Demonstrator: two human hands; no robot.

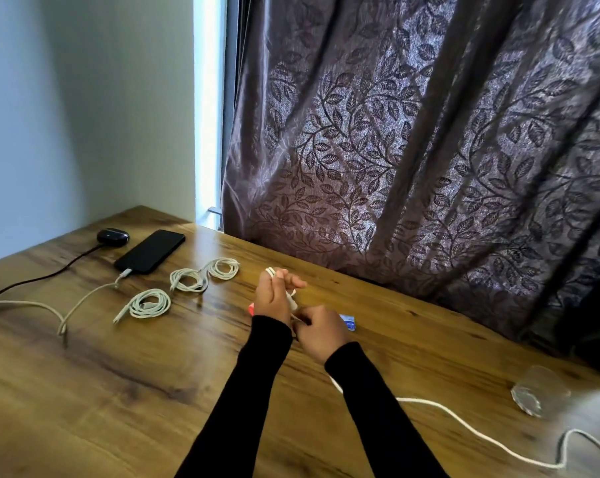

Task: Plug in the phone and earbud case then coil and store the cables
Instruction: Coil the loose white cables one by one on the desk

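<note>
White cable, thin and round, loops over my left hand fingers; my right hand pinches it. Its slack snakes across the grainy wooden bench.

The bench stands in a corner, with a wall on the left and a curtain behind it. At the far left lies the earbud case, and the phone is just to its right. Three coiled cables lie near the phone, toward the middle. A loose cable runs across the right side. A glass sits near the right edge.
</note>
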